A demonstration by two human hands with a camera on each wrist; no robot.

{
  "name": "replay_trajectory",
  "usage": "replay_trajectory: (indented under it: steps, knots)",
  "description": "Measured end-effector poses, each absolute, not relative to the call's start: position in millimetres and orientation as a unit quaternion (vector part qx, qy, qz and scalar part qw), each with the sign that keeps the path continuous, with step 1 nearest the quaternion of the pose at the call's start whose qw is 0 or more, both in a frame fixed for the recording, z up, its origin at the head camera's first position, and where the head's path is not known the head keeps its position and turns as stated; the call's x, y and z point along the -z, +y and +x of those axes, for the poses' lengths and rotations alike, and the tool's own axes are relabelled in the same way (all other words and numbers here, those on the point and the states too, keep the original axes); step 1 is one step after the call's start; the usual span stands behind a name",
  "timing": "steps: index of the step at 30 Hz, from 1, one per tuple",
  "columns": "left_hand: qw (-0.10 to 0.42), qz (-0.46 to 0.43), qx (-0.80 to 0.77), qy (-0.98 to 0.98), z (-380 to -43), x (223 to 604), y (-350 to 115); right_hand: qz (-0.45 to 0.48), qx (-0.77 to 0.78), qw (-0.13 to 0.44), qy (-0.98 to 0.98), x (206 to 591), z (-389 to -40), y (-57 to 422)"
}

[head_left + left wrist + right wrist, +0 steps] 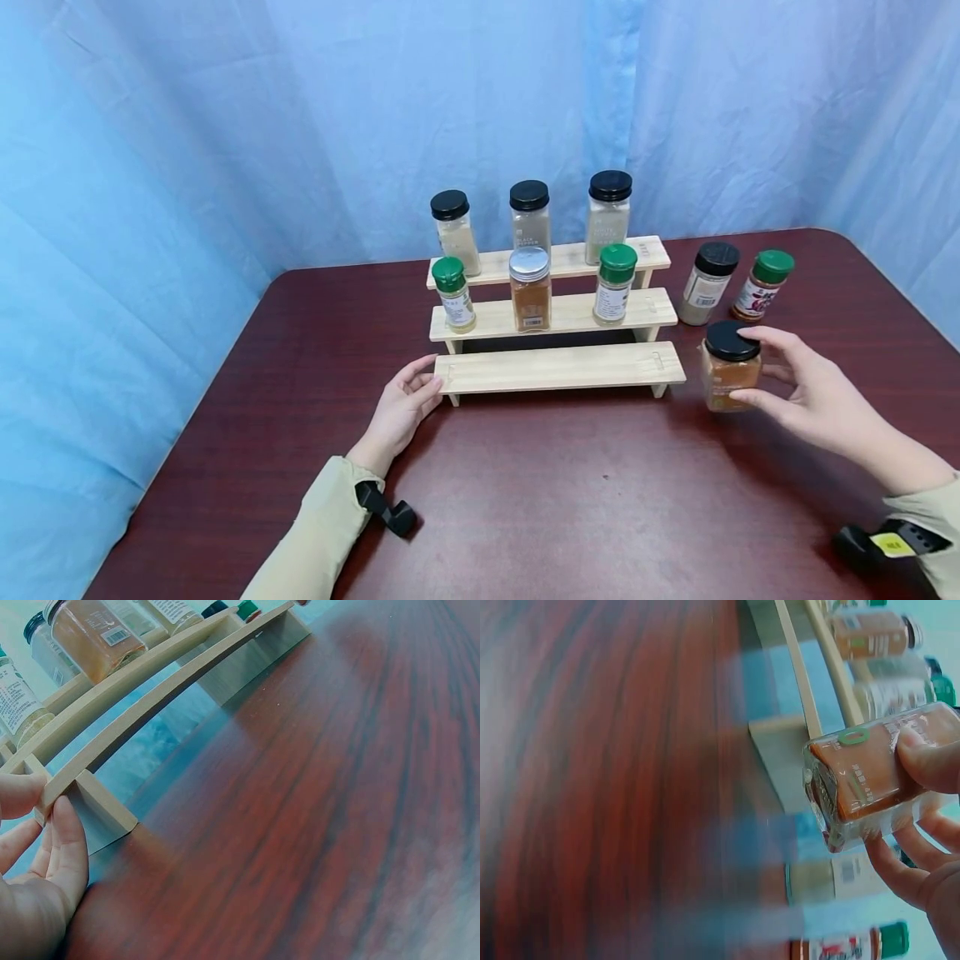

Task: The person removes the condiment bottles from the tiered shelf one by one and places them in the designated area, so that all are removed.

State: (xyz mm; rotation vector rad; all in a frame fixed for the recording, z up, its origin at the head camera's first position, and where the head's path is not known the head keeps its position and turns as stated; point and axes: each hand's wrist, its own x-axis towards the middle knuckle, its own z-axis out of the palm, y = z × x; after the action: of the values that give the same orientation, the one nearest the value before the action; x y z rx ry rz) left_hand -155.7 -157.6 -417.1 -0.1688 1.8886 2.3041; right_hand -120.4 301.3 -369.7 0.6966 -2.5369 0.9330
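Behind the table (525,517) and along both its sides, light blue cloth (375,108) hangs in loose folds, creased here and there. The tabletop is glossy and dark red-brown, its far corners rounded; both wrist views show streaked wood grain, and a pale sheen lies over the near part. Toward the far edge stands a pale wooden three-step rack (555,371). My left hand (401,408) pinches the left end of its lowest step between thumb and fingers. My right hand (817,396) grips a black-lidded jar of orange-brown powder (723,383) near the right end of that step, its underside showing in the right wrist view. Six jars (531,304) stand on the upper two steps, three on each. Right of the rack stand a black-capped jar (707,287) and a green-capped jar (756,296).
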Motion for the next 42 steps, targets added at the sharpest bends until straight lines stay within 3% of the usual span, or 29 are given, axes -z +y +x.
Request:
replay_trajectory:
  steps: [13, 24, 34, 42]
  knots:
    - [0.080, -0.056, -0.774, 0.626, -154.7, 416.6, -157.1, 0.126, -0.248, 0.191, -0.941, 439.2, -166.4, 407.7]
    - [0.080, -0.056, -0.771, 0.630, -153.9, 416.0, -157.7, 0.089, -0.269, 0.210, -0.936, 427.0, -175.7, 422.5]
    - [0.082, -0.057, -0.772, 0.628, -154.6, 416.2, -156.3, 0.016, -0.276, 0.204, -0.939, 438.8, -207.9, 453.2]
    - [0.081, -0.060, -0.773, 0.626, -154.5, 415.2, -156.9, 0.000, -0.266, 0.190, -0.945, 421.4, -215.2, 441.1]
